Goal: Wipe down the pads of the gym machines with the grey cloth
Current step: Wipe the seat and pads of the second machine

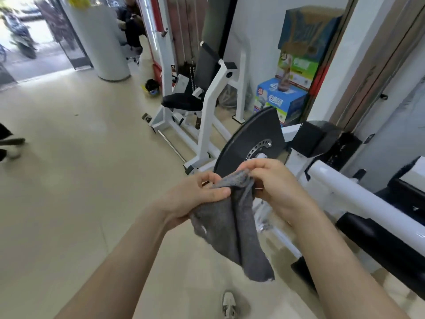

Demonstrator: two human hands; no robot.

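The grey cloth (232, 226) hangs in front of me at chest height, held by both hands. My left hand (195, 196) grips its upper left part with thumb across the fabric. My right hand (273, 183) pinches the top edge just to the right. The cloth's lower end dangles free above the floor. Ahead stands a white machine with a black seat pad (181, 101) and a black back pad (207, 65). At the right a long black pad (377, 245) lies under a white bar (358, 194), close to my right forearm.
A dark round weight plate (250, 139) stands just behind my hands. Stacked cardboard boxes (280, 100) sit against the back wall. A white column (101, 40) stands far left of the machines. Open beige floor (80, 180) spreads to the left. A person's foot shows at the left edge.
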